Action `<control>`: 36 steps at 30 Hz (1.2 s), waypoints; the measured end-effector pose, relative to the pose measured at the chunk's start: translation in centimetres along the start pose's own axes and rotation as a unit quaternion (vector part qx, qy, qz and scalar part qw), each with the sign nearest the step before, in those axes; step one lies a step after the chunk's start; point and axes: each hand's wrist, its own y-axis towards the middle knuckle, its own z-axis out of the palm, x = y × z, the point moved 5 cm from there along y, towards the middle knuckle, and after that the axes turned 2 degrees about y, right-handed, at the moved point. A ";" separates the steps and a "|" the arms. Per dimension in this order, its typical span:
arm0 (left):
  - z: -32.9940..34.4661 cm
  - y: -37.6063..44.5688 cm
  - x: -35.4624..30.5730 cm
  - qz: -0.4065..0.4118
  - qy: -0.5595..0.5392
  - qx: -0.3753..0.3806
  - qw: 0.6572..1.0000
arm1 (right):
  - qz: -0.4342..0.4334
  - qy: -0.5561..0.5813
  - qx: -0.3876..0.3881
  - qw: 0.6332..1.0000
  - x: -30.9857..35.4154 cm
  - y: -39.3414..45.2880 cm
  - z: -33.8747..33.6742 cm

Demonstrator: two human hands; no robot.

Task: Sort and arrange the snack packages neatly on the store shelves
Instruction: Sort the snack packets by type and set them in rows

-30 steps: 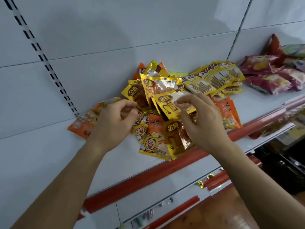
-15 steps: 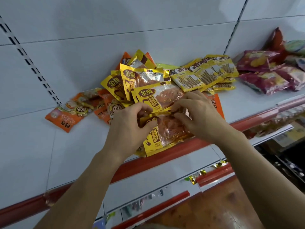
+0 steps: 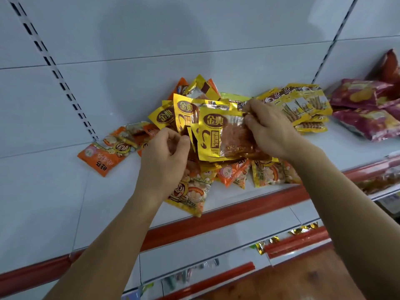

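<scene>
Nearest, two bare forearms reach up over the red front edge (image 3: pixel 227 215) of the white shelf (image 3: pixel 54 202). The left hand (image 3: pixel 164 156) has its fingers curled, pinching the left edge of a fan of yellow foil snack packets (image 3: pixel 186 118). The right hand (image 3: pixel 270 128) grips the front yellow packet (image 3: pixel 225 137) at its upper right corner, holding it lifted above the pile. Beneath the hands, orange and yellow cartoon-face packets (image 3: pixel 192 191) lie scattered flat on the shelf, one orange packet (image 3: pixel 101 159) apart to the left. Farther back, yellow stick-snack packets (image 3: pixel 303 102) rest against the back panel, and dark red chip bags (image 3: pixel 368 122) lie to the right.
</scene>
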 end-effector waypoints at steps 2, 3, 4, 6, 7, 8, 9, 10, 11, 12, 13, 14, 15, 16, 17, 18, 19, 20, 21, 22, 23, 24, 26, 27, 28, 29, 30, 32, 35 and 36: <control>0.7 0.8 0.0 -0.043 -0.034 0.016 0.998 | -0.006 -0.064 0.031 0.997 -0.2 1.2 1.7; 1.1 1.2 0.0 -0.065 -0.052 0.021 0.996 | -0.003 -0.081 0.037 0.996 -0.4 1.6 2.5; 1.4 1.5 0.0 -0.080 -0.061 0.022 0.995 | -0.004 -0.086 0.030 0.996 -0.5 1.7 2.9; 2.0 1.8 -0.3 -0.067 -0.037 0.022 0.997 | -0.012 -0.078 -0.006 0.997 -0.6 1.7 3.3; 2.4 1.9 -0.5 -0.045 -0.010 0.026 0.999 | -0.015 -0.074 -0.020 0.997 -0.5 1.6 3.3; 2.8 1.8 -0.9 -0.023 0.014 0.034 0.999 | -0.017 -0.069 -0.027 0.997 -0.7 1.6 3.4; 3.1 1.9 -1.1 -0.005 0.033 0.039 0.999 | -0.019 -0.061 -0.029 0.998 -0.7 1.5 3.3; 3.2 1.9 -1.3 0.007 0.043 0.037 0.998 | -0.022 -0.047 -0.033 0.998 -0.7 1.5 3.2; 3.1 2.0 -1.4 0.016 0.045 0.028 0.998 | -0.028 -0.028 -0.041 0.998 -0.7 1.4 3.0; 2.8 2.2 -1.6 0.024 0.040 0.015 0.999 | -0.036 -0.005 -0.054 0.998 -0.6 1.3 2.6; 2.4 2.3 -2.0 0.033 0.030 0.002 0.999 | -0.039 0.020 -0.071 0.997 -0.4 1.2 2.0; 2.1 2.4 -2.3 0.042 0.013 -0.009 0.999 | -0.038 0.044 -0.092 0.994 -0.3 1.1 1.4; 1.8 2.6 -2.7 0.052 -0.011 -0.018 0.998 | -0.034 0.063 -0.115 0.991 -0.3 1.0 0.8; 1.4 2.6 -3.1 0.057 -0.039 -0.024 0.997 | -0.024 0.074 -0.136 0.988 -0.3 0.9 0.2; 1.1 2.7 -3.4 0.059 -0.068 -0.029 0.996 | -0.013 0.084 -0.153 0.985 -0.3 0.8 -0.3; 0.7 2.8 -3.7 0.062 -0.092 -0.034 0.993 | 0.000 0.096 -0.164 0.982 -0.4 0.6 -0.7; 0.3 3.0 -3.8 0.064 -0.107 -0.043 0.991 | 0.011 0.115 -0.168 0.979 -0.5 0.4 -1.0; -0.2 3.2 -3.9 0.061 -0.120 -0.052 0.990 | 0.021 0.144 -0.165 0.976 -0.3 0.2 -1.2; -0.6 3.4 -3.8 0.052 -0.138 -0.058 0.987 | 0.030 0.180 -0.156 0.971 -0.2 0.1 -1.3; -0.9 3.6 -3.6 0.038 -0.166 -0.059 0.984 | 0.038 0.222 -0.140 0.964 0.2 0.0 -1.3; -1.1 3.7 -3.4 0.023 -0.204 -0.054 0.977 | 0.048 0.264 -0.118 0.956 0.7 0.0 -1.2; -1.4 3.9 -3.3 0.008 -0.243 -0.047 0.969 | 0.062 0.308 -0.091 0.945 1.4 0.2 -1.1; -2.0 4.0 -3.3 -0.008 -0.300 -0.035 0.953 | 0.099 0.421 -0.036 0.901 2.8 0.9 -0.5; -2.5 4.0 -3.2 -0.009 -0.312 -0.036 0.949 | 0.117 0.487 -0.009 0.866 3.6 1.3 -0.2; -3.1 4.0 -3.1 -0.009 -0.313 -0.039 0.949 | 0.129 0.538 0.011 0.833 4.4 1.7 0.2; -4.0 3.9 -2.9 -0.011 -0.301 -0.045 0.953 | 0.131 0.565 0.022 0.814 5.3 2.1 0.6; -5.2 3.7 -2.6 -0.013 -0.274 -0.053 0.960 | 0.125 0.565 0.025 0.815 6.1 2.5 1.0; -7.7 3.3 -1.5 -0.012 -0.187 -0.077 0.979 | 0.100 0.515 0.021 0.851 7.7 3.0 1.8; -13.0 2.0 0.9 -0.028 -0.070 -0.119 0.990 | 0.040 0.368 0.033 0.928 12.0 3.8 4.6; -14.8 1.5 1.9 -0.048 -0.047 -0.134 0.989 | 0.019 0.308 0.035 0.951 13.7 3.9 5.9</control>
